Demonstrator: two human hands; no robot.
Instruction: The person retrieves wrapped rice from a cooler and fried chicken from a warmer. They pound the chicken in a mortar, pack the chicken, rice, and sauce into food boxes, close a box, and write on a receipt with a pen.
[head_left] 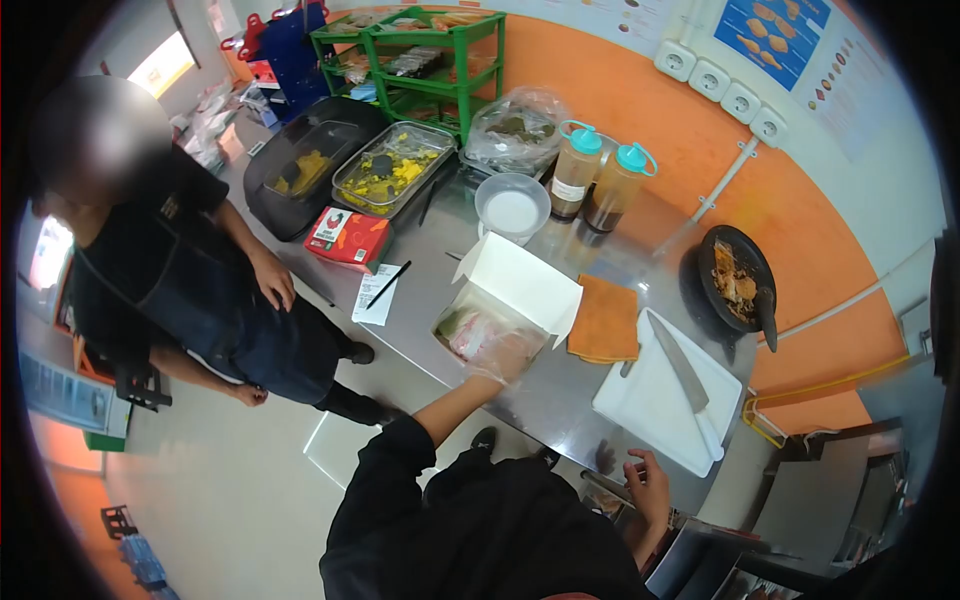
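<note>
My left hand point(512, 356) reaches into an open white cardboard box point(530, 285) near the table's front edge. Clear plastic surrounds this hand, and its fingers are hard to make out. In the box lies a clear plastic-wrapped pinkish-white item point(478, 336) with something green beside it; the hand is at its right end. Off the table's front edge, my right hand point(650, 490) hangs with loosely bent fingers, apart and holding nothing. Nearest to it is a white cutting board point(655, 405), with a large knife point(680, 365) lying on it.
An orange cloth point(604, 318) lies between box and board. Behind stand two sauce bottles point(575, 170), a bowl point(513, 207) and a stone mortar point(738, 280). Left are a receipt point(373, 296), a pen point(389, 284), a red box point(348, 238), a yellow-food tray point(392, 168) and a co-worker point(190, 270).
</note>
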